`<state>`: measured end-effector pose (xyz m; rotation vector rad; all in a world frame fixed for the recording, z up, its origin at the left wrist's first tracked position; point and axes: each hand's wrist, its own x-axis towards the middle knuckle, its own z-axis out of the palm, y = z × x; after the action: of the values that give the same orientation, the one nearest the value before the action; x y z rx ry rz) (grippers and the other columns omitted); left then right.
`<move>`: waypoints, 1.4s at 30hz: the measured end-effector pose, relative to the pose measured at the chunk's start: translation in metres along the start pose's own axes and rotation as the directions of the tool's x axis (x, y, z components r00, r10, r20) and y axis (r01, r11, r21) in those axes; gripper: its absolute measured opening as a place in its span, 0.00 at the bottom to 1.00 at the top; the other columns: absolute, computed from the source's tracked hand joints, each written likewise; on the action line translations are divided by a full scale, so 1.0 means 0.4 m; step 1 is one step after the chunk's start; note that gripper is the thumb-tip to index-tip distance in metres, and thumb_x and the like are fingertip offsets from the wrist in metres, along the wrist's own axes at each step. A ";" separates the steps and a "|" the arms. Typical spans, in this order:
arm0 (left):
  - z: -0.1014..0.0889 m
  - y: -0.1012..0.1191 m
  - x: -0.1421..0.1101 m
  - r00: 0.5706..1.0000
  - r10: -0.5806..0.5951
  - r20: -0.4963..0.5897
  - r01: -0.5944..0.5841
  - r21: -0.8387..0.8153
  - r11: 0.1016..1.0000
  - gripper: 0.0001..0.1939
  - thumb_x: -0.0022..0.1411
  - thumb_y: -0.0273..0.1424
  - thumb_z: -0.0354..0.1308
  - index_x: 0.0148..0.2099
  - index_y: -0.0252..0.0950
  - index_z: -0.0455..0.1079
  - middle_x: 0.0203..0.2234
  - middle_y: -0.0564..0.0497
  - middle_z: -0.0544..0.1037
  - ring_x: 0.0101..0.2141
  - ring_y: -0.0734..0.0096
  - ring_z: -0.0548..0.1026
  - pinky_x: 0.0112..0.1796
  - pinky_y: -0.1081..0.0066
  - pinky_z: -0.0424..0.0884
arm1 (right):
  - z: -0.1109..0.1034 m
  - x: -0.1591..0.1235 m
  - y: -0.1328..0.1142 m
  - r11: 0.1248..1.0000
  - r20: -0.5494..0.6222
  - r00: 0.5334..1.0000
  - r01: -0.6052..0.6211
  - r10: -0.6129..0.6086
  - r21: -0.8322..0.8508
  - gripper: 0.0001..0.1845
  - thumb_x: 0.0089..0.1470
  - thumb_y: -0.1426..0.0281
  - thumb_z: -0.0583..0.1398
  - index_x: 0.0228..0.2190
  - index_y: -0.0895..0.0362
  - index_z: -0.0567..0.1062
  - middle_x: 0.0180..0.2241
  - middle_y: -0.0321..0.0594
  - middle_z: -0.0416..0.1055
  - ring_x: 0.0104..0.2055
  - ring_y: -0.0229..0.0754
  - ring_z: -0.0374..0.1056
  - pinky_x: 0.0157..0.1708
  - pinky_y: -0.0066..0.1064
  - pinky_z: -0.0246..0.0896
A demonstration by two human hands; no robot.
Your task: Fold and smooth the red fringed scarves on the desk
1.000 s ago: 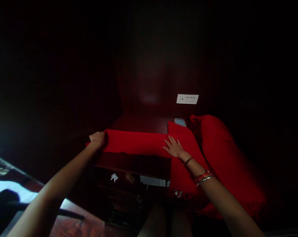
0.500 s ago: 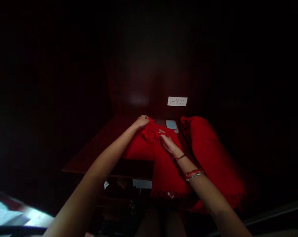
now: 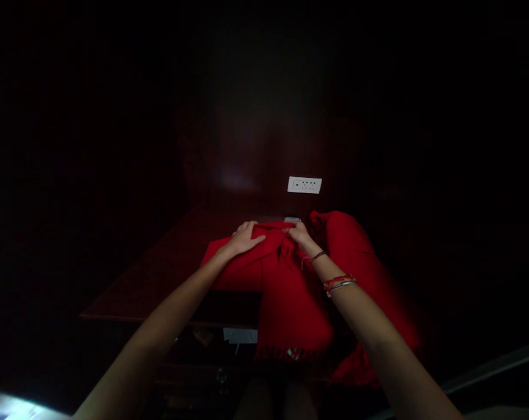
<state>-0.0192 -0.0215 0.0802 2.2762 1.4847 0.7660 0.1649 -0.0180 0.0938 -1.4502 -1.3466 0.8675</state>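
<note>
A red fringed shawl (image 3: 291,303) lies over the dark wooden table, its near end hanging past the front edge with the fringe downward. My left hand (image 3: 246,237) rests on the shawl's far folded part, thumb spread well apart from the fingers. My right hand (image 3: 298,234), with bracelets on its wrist, has thumb and fingers closed on the far edge of the same cloth. Beneath the right hand the fabric is bunched up. Part of the fingers of both hands is hidden.
A second red fringed cloth (image 3: 356,251) lies rolled or bunched on the right. Behind the hands, a phone-like object (image 3: 292,220) shows its edge. A white socket plate (image 3: 305,185) is on the dark wall. Papers (image 3: 240,335) sit below the tabletop (image 3: 137,280).
My right hand has moved to the shawl's far edge and closed on it. My left hand has let go of the bunched fringe and spread over the cloth. The fringe is now folded out of sight.
</note>
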 end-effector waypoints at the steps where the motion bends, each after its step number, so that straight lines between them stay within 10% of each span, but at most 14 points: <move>1: 0.001 -0.033 -0.016 0.997 0.001 0.079 -0.011 0.121 0.993 0.37 0.44 0.45 0.53 0.54 0.38 0.48 0.53 0.40 0.53 0.52 0.50 0.49 0.45 0.50 0.48 | -0.011 0.009 -0.003 0.999 0.004 0.999 0.033 -0.033 0.023 0.22 0.37 0.76 0.56 0.40 0.60 0.66 0.34 0.41 0.68 0.31 0.36 0.65 0.31 0.29 0.60; 4: -0.002 -0.116 -0.052 0.951 -0.043 0.305 -0.049 0.287 0.957 0.46 0.41 0.46 0.55 0.58 0.41 0.37 0.55 0.42 0.45 0.53 0.48 0.42 0.45 0.45 0.42 | -0.045 0.039 -0.024 0.991 -0.001 0.993 0.118 -0.118 0.061 0.17 0.37 0.76 0.55 0.35 0.61 0.70 0.29 0.38 0.70 0.26 0.33 0.64 0.29 0.27 0.60; 11: -0.032 -0.203 -0.074 0.872 -0.255 0.418 0.082 0.389 0.918 0.42 0.43 0.54 0.46 0.58 0.46 0.37 0.56 0.50 0.36 0.53 0.42 0.34 0.43 0.41 0.42 | -0.105 0.123 -0.059 0.994 -0.093 0.992 0.084 -0.090 -0.064 0.14 0.41 0.76 0.52 0.33 0.61 0.71 0.24 0.36 0.70 0.21 0.31 0.62 0.25 0.24 0.59; 20: -0.073 -0.210 -0.090 0.813 -0.415 0.408 0.188 0.490 0.851 0.48 0.35 0.56 0.51 0.57 0.41 0.43 0.55 0.42 0.41 0.52 0.40 0.35 0.43 0.40 0.37 | -0.099 0.138 -0.044 0.990 0.324 0.936 -0.141 0.135 -0.007 0.05 0.36 0.78 0.59 0.23 0.61 0.72 0.22 0.39 0.71 0.23 0.36 0.65 0.26 0.30 0.62; 26: -0.054 -0.092 -0.025 0.978 -0.103 0.182 0.034 0.348 0.937 0.49 0.40 0.53 0.50 0.59 0.42 0.31 0.56 0.44 0.33 0.53 0.46 0.32 0.46 0.47 0.41 | -0.049 0.176 -0.139 0.943 0.221 0.968 0.036 -0.115 0.331 0.09 0.41 0.80 0.54 0.28 0.60 0.70 0.20 0.33 0.68 0.21 0.31 0.63 0.27 0.26 0.61; 30: -0.011 -0.026 0.076 0.993 0.094 -0.066 -0.079 0.204 0.976 0.51 0.41 0.45 0.56 0.59 0.40 0.26 0.56 0.42 0.42 0.54 0.50 0.39 0.47 0.52 0.42 | -0.023 0.202 -0.169 0.906 0.152 0.948 0.206 -0.278 0.369 0.13 0.42 0.78 0.54 0.34 0.59 0.68 0.25 0.32 0.69 0.25 0.29 0.64 0.32 0.26 0.60; 33: 0.017 -0.020 0.137 0.983 0.157 -0.092 -0.151 0.069 0.986 0.36 0.50 0.35 0.51 0.58 0.38 0.37 0.45 0.45 0.64 0.46 0.62 0.61 0.45 0.61 0.53 | -0.029 0.202 -0.124 0.925 0.131 0.922 0.342 -0.365 0.168 0.14 0.40 0.77 0.55 0.34 0.60 0.68 0.30 0.35 0.69 0.31 0.32 0.64 0.36 0.28 0.59; 37: 0.052 -0.037 0.155 0.974 0.196 -0.117 -0.191 0.051 0.980 0.19 0.54 0.26 0.42 0.50 0.36 0.59 0.37 0.46 0.68 0.40 0.69 0.65 0.41 0.70 0.59 | -0.064 0.161 -0.002 0.848 0.271 0.905 0.408 -0.327 -0.339 0.15 0.37 0.72 0.59 0.33 0.60 0.71 0.34 0.39 0.69 0.37 0.37 0.63 0.40 0.31 0.56; 42: 0.102 -0.041 0.131 0.984 0.165 0.067 -0.169 0.061 0.984 0.35 0.48 0.41 0.52 0.57 0.36 0.46 0.52 0.43 0.55 0.51 0.58 0.53 0.46 0.63 0.53 | -0.060 0.105 0.095 0.727 0.520 0.836 0.468 -0.178 -0.503 0.20 0.40 0.60 0.57 0.33 0.60 0.71 0.34 0.42 0.69 0.36 0.41 0.64 0.37 0.31 0.57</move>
<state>0.0094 0.0341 0.0522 2.4755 1.3237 0.6932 0.2057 0.0213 0.0692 -1.4418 -2.3304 0.5378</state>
